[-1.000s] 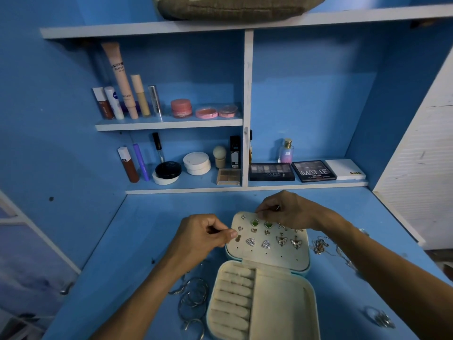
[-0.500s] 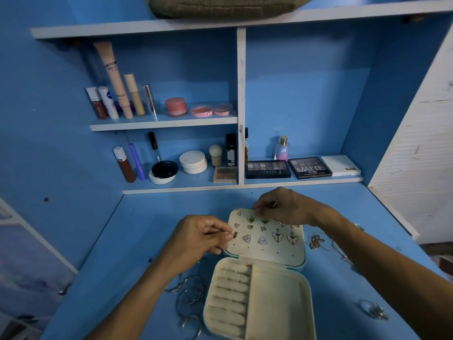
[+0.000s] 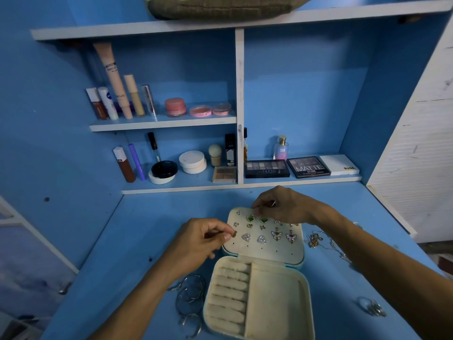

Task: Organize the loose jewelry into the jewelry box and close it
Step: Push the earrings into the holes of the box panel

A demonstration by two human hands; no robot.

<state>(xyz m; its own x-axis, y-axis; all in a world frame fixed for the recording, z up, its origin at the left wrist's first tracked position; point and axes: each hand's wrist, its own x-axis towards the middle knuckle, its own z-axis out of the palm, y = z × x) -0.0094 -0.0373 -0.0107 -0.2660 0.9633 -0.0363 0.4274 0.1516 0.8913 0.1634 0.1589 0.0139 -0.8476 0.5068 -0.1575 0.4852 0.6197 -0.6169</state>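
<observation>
Several bangles (image 3: 190, 298) beside jewelry box (image 3: 277, 305), chains (image 3: 315, 239) right, left fingers (image 3: 226, 237) pinching earring (image 3: 234, 233)

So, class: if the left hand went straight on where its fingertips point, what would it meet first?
Probably the jewelry box lid's earring panel, by the triangular earring; depth is hard to judge.

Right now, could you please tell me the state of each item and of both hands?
jewelry box, open, lid laid back.
ring rolls, empty.
pinned earrings, set in the lid.
left hand, pinches a small earring at the lid's left edge.
right hand, fingers curled at the lid's top edge; hold unclear.
bangles, loose left of the box.
necklaces, loose right of the lid.
rings, loose on the desk.
</observation>
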